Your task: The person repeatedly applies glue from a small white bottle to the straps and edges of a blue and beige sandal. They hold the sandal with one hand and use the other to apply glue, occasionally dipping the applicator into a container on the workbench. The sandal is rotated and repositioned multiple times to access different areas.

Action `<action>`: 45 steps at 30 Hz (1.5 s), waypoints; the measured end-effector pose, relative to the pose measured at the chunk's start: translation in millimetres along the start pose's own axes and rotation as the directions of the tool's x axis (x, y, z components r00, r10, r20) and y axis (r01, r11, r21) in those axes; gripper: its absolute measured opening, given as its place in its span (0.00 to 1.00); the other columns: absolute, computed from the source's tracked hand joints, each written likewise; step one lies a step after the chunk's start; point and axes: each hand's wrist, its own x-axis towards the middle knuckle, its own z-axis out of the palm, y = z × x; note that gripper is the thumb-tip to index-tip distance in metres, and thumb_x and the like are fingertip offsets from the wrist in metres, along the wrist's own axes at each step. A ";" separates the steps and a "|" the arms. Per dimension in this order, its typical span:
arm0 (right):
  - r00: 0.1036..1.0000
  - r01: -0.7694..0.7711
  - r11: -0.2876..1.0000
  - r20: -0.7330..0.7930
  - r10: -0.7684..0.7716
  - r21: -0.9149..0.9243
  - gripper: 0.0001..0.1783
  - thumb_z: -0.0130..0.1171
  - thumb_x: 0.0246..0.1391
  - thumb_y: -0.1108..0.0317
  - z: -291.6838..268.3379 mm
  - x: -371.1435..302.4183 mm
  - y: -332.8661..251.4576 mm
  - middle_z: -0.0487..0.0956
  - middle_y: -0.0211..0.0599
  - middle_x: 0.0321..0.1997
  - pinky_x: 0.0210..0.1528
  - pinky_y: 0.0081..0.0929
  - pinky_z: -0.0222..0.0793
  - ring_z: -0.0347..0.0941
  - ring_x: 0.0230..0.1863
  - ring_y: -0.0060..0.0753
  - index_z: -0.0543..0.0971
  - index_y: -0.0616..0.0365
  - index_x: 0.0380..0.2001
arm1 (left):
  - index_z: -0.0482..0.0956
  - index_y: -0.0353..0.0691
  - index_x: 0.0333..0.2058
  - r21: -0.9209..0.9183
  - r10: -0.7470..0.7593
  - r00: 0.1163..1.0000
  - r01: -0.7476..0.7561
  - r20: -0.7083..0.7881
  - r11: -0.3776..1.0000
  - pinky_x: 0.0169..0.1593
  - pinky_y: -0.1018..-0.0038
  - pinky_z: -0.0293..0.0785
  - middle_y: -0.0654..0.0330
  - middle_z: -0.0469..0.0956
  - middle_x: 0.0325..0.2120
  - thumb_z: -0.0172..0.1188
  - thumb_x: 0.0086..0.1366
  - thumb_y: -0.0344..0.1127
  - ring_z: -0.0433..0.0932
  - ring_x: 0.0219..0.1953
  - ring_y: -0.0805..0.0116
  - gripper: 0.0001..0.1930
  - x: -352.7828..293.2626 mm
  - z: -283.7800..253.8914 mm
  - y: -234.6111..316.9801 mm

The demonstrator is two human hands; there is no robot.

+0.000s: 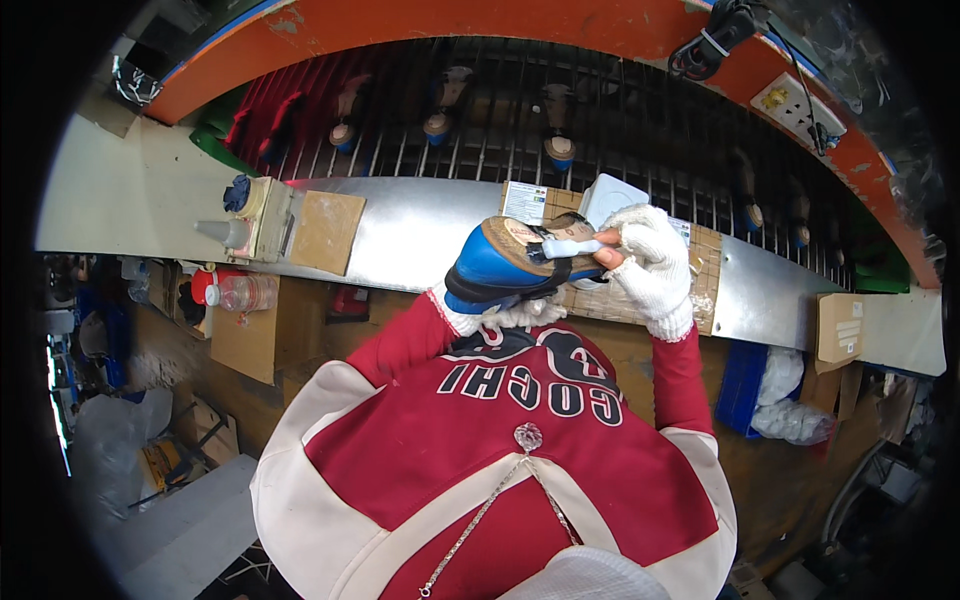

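In front of my chest, my left hand (522, 314), in a white knit glove, grips a blue shoe last (487, 268) from below. The last lies sole up, with a tan insole surface and black straps (566, 268) around it. Most of the left fingers are hidden behind the last. Between bare fingertips, my right hand (648, 262) pinches a small whitish, brush-like piece (573, 248) against the sole. The rest of that hand is gloved. Just beyond it, a white plastic container (612, 200) stands on a patterned cardboard sheet (703, 270) at the bench edge.
Beyond the metal ledge (420, 215) runs a rack of bars (490, 120) carrying several shoe lasts (560, 150). An orange frame (580, 55) arches over it, with a socket strip (797, 105). A brown board (327, 232) and a grey nozzle (222, 234) are on the left.
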 end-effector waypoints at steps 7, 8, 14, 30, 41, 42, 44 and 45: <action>0.995 0.097 0.985 -0.023 -0.101 -0.145 0.10 0.72 0.43 0.67 -8.8 0.6 -1.0 0.80 0.34 0.33 0.41 0.30 0.66 0.74 0.37 0.33 0.85 0.57 0.30 | 0.74 0.36 0.54 -0.389 -0.385 0.902 0.431 0.195 0.814 0.27 0.76 0.80 0.50 0.82 0.37 0.66 0.65 0.42 0.82 0.36 0.69 0.23 4.1 -30.7 -24.2; 0.996 0.056 0.969 -0.052 -0.071 -0.242 0.09 0.72 0.42 0.67 -6.8 -0.6 -3.4 0.80 0.33 0.33 0.41 0.30 0.65 0.74 0.37 0.32 0.85 0.56 0.29 | 0.71 0.34 0.57 -0.279 -0.330 0.940 0.341 0.090 0.898 0.33 0.70 0.81 0.47 0.80 0.41 0.63 0.66 0.45 0.82 0.40 0.63 0.27 6.9 -32.4 -24.2; 0.985 0.071 0.897 -0.111 -0.132 -0.436 0.10 0.75 0.37 0.73 24.1 -27.2 -41.6 0.80 0.33 0.32 0.42 0.31 0.63 0.74 0.35 0.35 0.82 0.55 0.25 | 0.66 0.42 0.65 -0.489 0.089 0.992 -0.123 -0.092 0.864 0.55 0.59 0.79 0.50 0.72 0.61 0.49 0.70 0.60 0.78 0.55 0.58 0.34 32.5 -44.0 0.8; 0.904 -0.112 0.738 -0.377 -0.202 -0.665 0.09 0.73 0.43 0.69 5.5 17.1 -1.7 0.80 0.32 0.35 0.40 0.32 0.59 0.75 0.37 0.33 0.83 0.54 0.29 | 0.63 0.35 0.65 -0.428 0.183 0.983 -0.152 0.031 0.891 0.60 0.53 0.74 0.44 0.71 0.60 0.58 0.64 0.58 0.76 0.58 0.50 0.39 31.9 -61.4 -10.9; 0.754 -0.425 0.543 -0.049 0.655 0.724 0.19 0.56 0.66 0.49 46.2 -23.0 34.5 0.74 0.26 0.32 0.30 0.17 0.67 0.68 0.27 0.13 0.75 0.56 0.39 | 0.65 0.43 0.65 -0.213 0.302 0.825 -0.443 -0.478 0.871 0.57 0.61 0.76 0.53 0.75 0.56 0.47 0.68 0.68 0.78 0.53 0.59 0.39 45.3 -20.4 20.4; 0.783 -0.265 0.560 -0.164 0.600 0.785 0.18 0.62 0.62 0.52 64.9 -22.0 33.6 0.72 0.24 0.33 0.33 0.19 0.69 0.69 0.29 0.14 0.71 0.55 0.40 | 0.64 0.43 0.66 -0.124 0.402 0.792 -0.506 -0.460 0.854 0.61 0.61 0.73 0.53 0.73 0.58 0.46 0.69 0.68 0.76 0.57 0.58 0.39 49.2 -14.0 19.4; 0.884 -0.087 0.577 -0.204 0.420 0.812 0.22 0.70 0.55 0.59 72.2 -22.6 36.9 0.71 0.24 0.35 0.38 0.21 0.70 0.70 0.34 0.16 0.68 0.54 0.42 | 0.60 0.44 0.68 -0.120 0.400 0.777 -0.513 -0.486 0.850 0.65 0.58 0.67 0.54 0.68 0.63 0.48 0.70 0.65 0.70 0.62 0.57 0.38 57.4 -8.9 18.1; 0.871 -0.095 0.576 -0.213 0.443 0.812 0.25 0.73 0.51 0.62 73.6 -21.2 39.0 0.71 0.25 0.36 0.40 0.21 0.71 0.70 0.36 0.17 0.67 0.53 0.43 | 0.60 0.43 0.68 -0.079 0.375 0.753 -0.489 -0.541 0.869 0.66 0.59 0.66 0.55 0.68 0.63 0.49 0.71 0.63 0.70 0.62 0.58 0.37 62.5 -9.1 17.7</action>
